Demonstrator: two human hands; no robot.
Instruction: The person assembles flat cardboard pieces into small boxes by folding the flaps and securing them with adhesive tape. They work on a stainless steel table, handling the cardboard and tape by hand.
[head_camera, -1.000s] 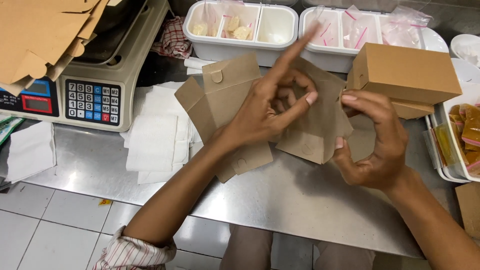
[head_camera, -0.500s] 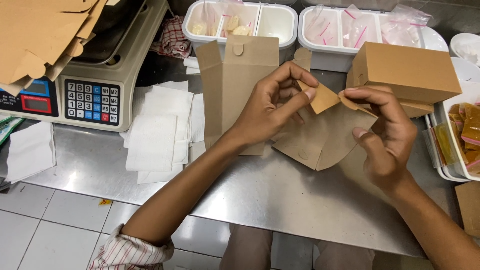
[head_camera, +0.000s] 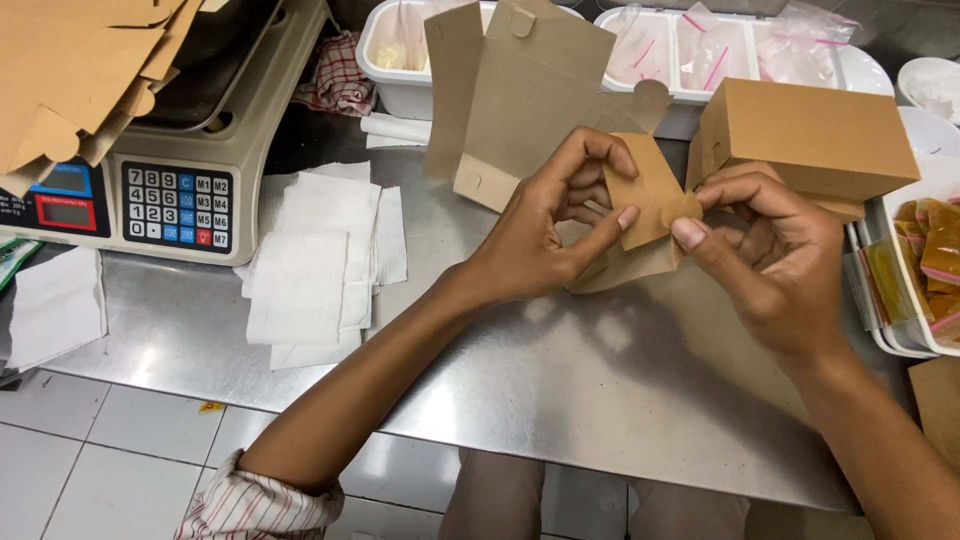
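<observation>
Above a steel counter, we see two bare hands working a flat brown cardboard box blank, held just over the counter's middle. Its tall panels stand upright behind the fingers, a rounded tab at the top edge, while a small flap is folded forward between the hands. The left hand pinches that flap between thumb and fingers; the right hand closes on the flap's other edge, thumb pressed against it. The lower part of the blank is hidden by the hands, so we cannot tell how far it is folded.

Just beside the right hand sits a finished brown box, closed and rectangular. Behind, two white tubs hold clear plastic bags, some with pink strips. At far left, a beige weighing scale with a keypad of white and blue keys carries a stack of more flat brown blanks. White paper sheets lie on the counter near the scale. A tray of amber-coloured packets sits at the right edge.
</observation>
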